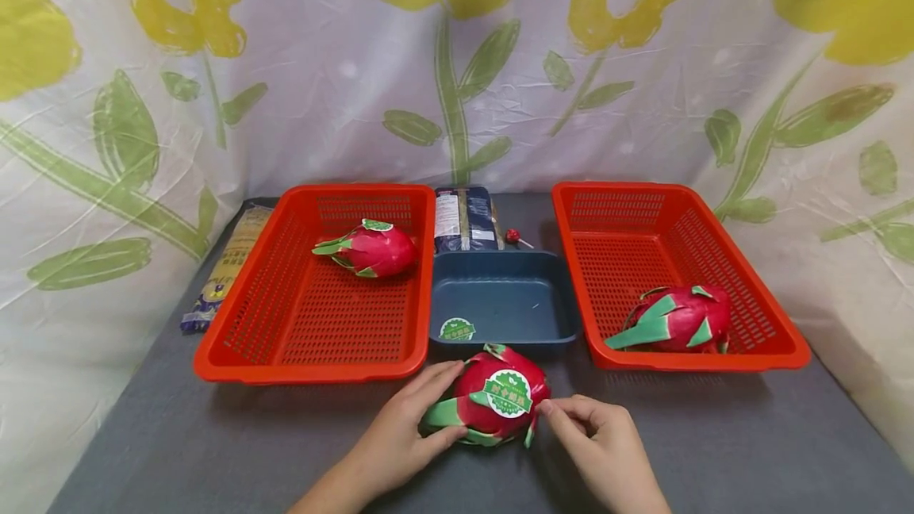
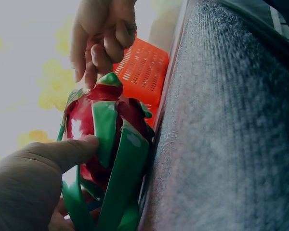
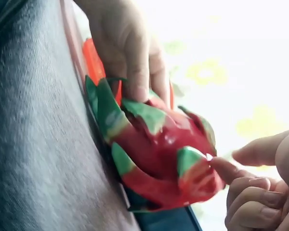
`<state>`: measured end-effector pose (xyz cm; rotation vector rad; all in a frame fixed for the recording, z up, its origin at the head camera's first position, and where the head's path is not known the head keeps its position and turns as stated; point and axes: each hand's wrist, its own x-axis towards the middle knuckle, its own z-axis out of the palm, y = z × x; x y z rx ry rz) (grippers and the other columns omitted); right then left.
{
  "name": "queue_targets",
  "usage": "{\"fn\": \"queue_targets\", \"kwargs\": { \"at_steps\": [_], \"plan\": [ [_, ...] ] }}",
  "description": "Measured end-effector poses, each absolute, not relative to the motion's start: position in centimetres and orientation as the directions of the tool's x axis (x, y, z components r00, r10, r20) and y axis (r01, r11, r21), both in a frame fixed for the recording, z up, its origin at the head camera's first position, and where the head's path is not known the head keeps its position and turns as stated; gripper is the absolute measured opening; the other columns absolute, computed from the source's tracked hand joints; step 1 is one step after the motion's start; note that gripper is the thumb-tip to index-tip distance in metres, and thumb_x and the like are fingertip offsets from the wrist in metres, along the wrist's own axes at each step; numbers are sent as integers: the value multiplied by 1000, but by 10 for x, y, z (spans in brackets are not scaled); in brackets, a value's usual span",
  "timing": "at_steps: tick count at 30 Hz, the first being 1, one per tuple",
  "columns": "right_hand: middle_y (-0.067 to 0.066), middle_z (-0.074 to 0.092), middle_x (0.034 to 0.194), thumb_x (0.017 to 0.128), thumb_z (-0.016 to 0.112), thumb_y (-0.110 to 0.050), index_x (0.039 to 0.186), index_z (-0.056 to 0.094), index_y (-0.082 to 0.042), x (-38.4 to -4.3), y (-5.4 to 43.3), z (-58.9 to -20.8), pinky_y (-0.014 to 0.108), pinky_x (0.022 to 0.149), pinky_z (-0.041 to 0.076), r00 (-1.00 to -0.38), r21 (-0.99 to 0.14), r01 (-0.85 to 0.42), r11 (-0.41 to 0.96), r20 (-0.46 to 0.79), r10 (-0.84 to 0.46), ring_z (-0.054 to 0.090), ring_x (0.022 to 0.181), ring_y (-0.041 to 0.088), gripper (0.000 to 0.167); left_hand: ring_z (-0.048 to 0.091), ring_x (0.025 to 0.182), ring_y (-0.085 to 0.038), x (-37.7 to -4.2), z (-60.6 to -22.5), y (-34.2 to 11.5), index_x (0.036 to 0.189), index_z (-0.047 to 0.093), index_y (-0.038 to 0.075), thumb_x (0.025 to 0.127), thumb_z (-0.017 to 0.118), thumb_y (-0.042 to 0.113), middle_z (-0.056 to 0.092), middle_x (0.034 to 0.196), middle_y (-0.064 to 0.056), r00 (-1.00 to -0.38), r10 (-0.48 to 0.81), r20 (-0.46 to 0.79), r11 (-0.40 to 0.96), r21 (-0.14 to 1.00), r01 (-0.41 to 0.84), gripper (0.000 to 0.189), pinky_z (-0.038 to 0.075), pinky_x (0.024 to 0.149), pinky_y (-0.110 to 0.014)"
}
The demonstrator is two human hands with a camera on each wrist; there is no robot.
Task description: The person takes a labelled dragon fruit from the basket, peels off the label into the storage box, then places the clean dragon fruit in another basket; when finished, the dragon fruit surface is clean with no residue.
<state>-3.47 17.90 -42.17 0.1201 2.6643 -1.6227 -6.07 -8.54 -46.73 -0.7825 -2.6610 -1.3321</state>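
One dragon fruit lies between your left hand, thumb and fingers clamped on its leafy end, and your right hand, whose index finger touches its blunt end, thumb apart; its long axis runs roughly left-right at the frame's lower centre.

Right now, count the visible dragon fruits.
3: one dragon fruit in the left basket, one dragon fruit in the right basket, and one dragon fruit held by the left hand in front of the blue tray.
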Motion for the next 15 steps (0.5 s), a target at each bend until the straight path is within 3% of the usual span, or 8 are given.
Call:
{"fn": "queue_targets", "kwargs": {
  "at_steps": [4, 9, 15],
  "plan": [
    [2, 60, 65, 94, 77, -22, 97, 82, -9, -37, 175, -424, 25, 53, 37, -981, -885, 191, 425, -186, 53, 49, 66, 16, 15, 52, 131, -14, -61, -467, -86, 152, 50, 18, 86, 86, 25, 52, 145, 11, -879, 404, 252, 494, 749, 442, 76, 47, 107, -43],
    [6, 70, 77, 95, 75, -24, 101, 81, -5, -39, 172, -427, 27, 56, 37, -965, -894, 258, 366, -253, 63, 52, 77, 19, 21, 52, 130, -13, -61, -466, -86, 151, 52, 22, 89, 82, 35, 52, 144, 14, -893, 393, 217, 482, 779, 401, 71, 47, 107, -44],
    [5, 59, 68, 92, 78, -19, 93, 79, -3, -37, 165, -429, 25, 52, 32, -977, -949, 211, 233, -200, 69, 45, 65, 15, 16, 51, 130, -12, -63, -467, -86, 150, 52, 24, 86, 85, 34, 53, 142, 15, -901, 387, 193, 444, 818, 366, 72, 47, 106, -41]
  ]
}}
